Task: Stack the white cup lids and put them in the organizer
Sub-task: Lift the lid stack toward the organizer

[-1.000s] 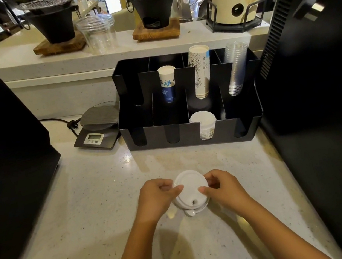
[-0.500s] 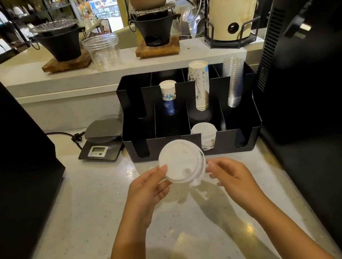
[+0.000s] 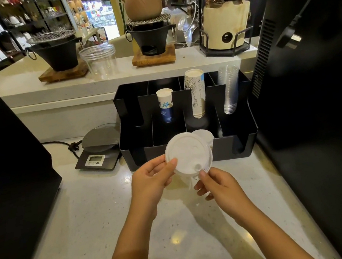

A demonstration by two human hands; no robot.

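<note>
A stack of white cup lids (image 3: 187, 153) is held tilted in the air, just in front of the black organizer (image 3: 245, 146). My left hand (image 3: 151, 180) grips the stack's left edge with thumb on top. My right hand (image 3: 216, 184) pinches the stack's lower right edge near the sip hole. Behind the held stack, more white lids (image 3: 206, 138) sit in a front compartment of the organizer, partly hidden. The back compartments hold a short paper cup stack (image 3: 165, 105), a taller paper cup stack (image 3: 196, 92) and clear plastic cups (image 3: 229, 89).
A digital scale (image 3: 98, 149) with a cord sits left of the organizer. Large black machines stand at the left (image 3: 0, 157) and right (image 3: 316, 82). On the raised ledge behind are black stoves on wooden boards and a clear jar (image 3: 99, 61).
The lid stack has been lifted off the counter and carried up and forward toward the organizer's front. Both hands went with it.
</note>
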